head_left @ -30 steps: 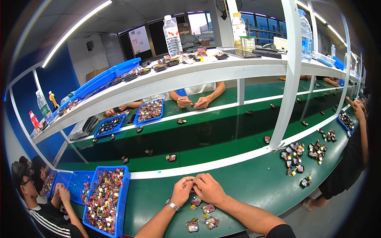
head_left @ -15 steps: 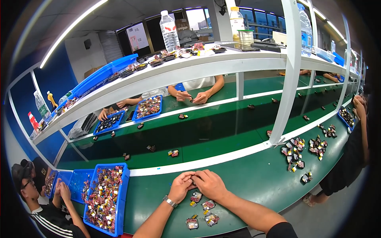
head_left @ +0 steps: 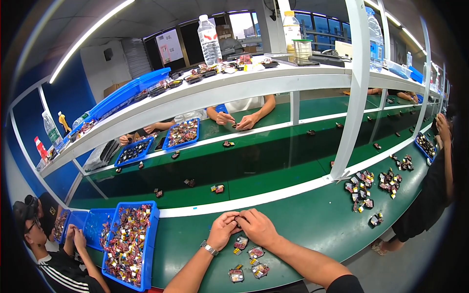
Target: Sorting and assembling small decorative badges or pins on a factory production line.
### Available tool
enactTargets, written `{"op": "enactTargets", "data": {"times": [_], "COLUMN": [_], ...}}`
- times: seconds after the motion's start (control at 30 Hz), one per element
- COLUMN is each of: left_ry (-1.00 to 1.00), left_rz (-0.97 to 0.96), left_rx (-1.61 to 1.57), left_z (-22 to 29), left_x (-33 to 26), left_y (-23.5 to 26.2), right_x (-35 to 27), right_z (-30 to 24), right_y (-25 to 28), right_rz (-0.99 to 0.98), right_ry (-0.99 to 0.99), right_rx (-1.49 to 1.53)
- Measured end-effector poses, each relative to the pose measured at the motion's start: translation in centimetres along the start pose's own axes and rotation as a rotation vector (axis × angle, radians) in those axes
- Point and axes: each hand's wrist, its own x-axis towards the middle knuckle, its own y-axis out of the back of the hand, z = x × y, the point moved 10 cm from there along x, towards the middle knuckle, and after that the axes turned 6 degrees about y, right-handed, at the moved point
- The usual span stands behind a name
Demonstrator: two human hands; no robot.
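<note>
My left hand [head_left: 223, 229] and right hand [head_left: 257, 226] pinched together on a tiny dark part, mostly hidden by fingers, above the green counter [head_left: 312, 224], small dark red-and-yellow square pieces [head_left: 247, 259] lying just below, blue plastic bin [head_left: 128, 244] at left.

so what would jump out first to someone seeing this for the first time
Most likely the blue bin at lower left, heaped with small colourful parts, bright against the green work surface. Next, the left hand and right hand pressed together at bottom centre over something too small to make out, with a few loose parts lying just below them. Overhead, a clear water bottle stands on the white shelf.
</note>
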Motion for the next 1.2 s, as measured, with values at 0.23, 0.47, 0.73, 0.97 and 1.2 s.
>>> {"op": "enactTargets", "data": {"times": [0.23, 0.47, 0.73, 0.97, 1.2], "left_ry": [-0.015, 0.004, -0.024, -0.007, 0.014], "left_rz": [-0.01, -0.002, 0.036, -0.015, -0.01], "left_rx": [-0.036, -0.031, -0.021, 0.003, -0.015], "left_z": [0.1, -0.1, 1.0, 0.3, 0.0], "left_x": [-0.2, 0.0, -0.6, 0.0, -0.2], "left_y": [0.3, -0.3, 0.4, -0.6, -0.2], "right_x": [-0.1, -0.8, 0.1, -0.9, -0.5], "right_z": [1.4, 2.7, 1.1, 3.4, 3.2], "right_y": [0.3, -0.1, -0.8, -1.4, -1.0], "right_rz": [0.044, -0.002, 0.013, -0.036, -0.015], "right_ry": [-0.221, -0.302, -0.094, -0.258, -0.28], "right_rx": [0.224, 0.224, 0.253, 0.4, 0.448]}}
